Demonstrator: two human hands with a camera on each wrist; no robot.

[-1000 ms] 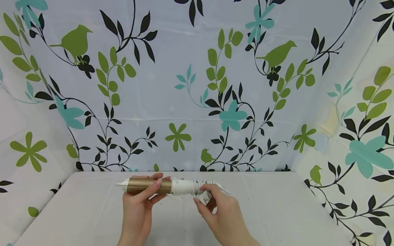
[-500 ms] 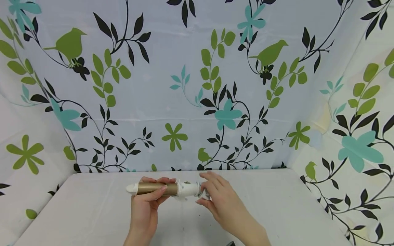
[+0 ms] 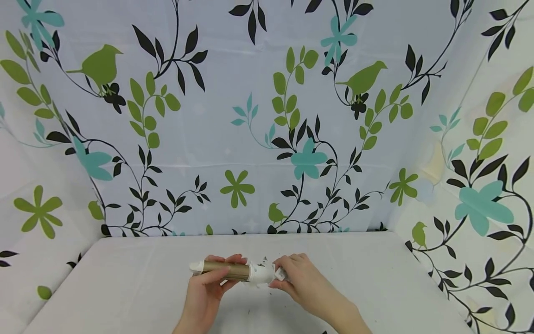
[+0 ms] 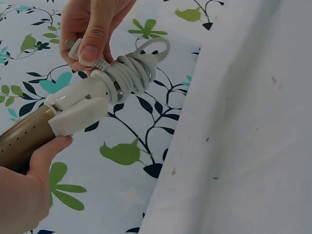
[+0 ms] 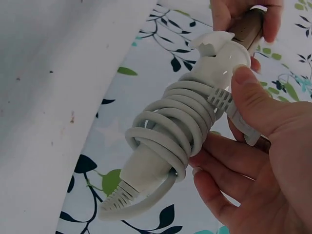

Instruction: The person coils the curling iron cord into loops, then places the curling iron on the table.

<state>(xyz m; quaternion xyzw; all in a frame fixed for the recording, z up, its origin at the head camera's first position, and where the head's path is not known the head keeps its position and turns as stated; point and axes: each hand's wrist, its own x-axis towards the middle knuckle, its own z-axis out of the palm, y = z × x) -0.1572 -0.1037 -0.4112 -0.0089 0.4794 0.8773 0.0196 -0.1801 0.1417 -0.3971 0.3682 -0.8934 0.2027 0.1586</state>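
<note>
A curling iron with a gold-brown barrel (image 3: 227,270) and a white handle is held up over the white table. My left hand (image 3: 205,290) grips it round the barrel, its white tip pointing left. A grey-white power cord (image 5: 168,117) is wound in several loops round the handle, as the right wrist view shows. My right hand (image 3: 302,285) pinches the plug (image 5: 239,119) at the cord's end between thumb and fingers, beside the coils. In the left wrist view a metal prong of the plug (image 4: 75,48) sticks out past the thumb.
The white table top (image 3: 125,287) lies under both hands, with small dark specks on it. Behind it and at the sides hangs a cloth (image 3: 258,116) printed with leaves, birds and flowers. A small dark thing (image 3: 325,332) shows at the bottom edge of the head view.
The curling iron and my left hand have shifted right and nearer to me. My right hand has come round the cord end, fingers first raised, then lowered onto it.
</note>
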